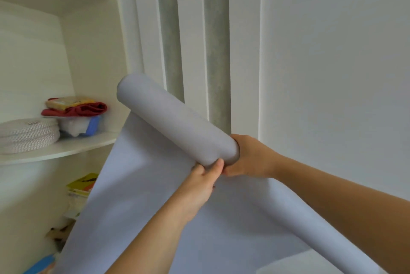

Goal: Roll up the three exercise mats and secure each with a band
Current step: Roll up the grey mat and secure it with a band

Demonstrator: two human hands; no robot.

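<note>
A pale grey-lilac exercise mat is held up in the air, partly rolled. Its rolled part forms a thick cylinder slanting from upper left to lower right, and the loose sheet hangs down below it toward the bottom of the view. My left hand grips the roll from underneath near its right end, thumb pressed on the roll. My right hand is cupped over the roll's right end. No band is visible.
White curved shelves stand at left: a coiled white rope, a red cloth on a plastic box, and a yellow packet lower down. A white wall with grey-green vertical strips is straight ahead.
</note>
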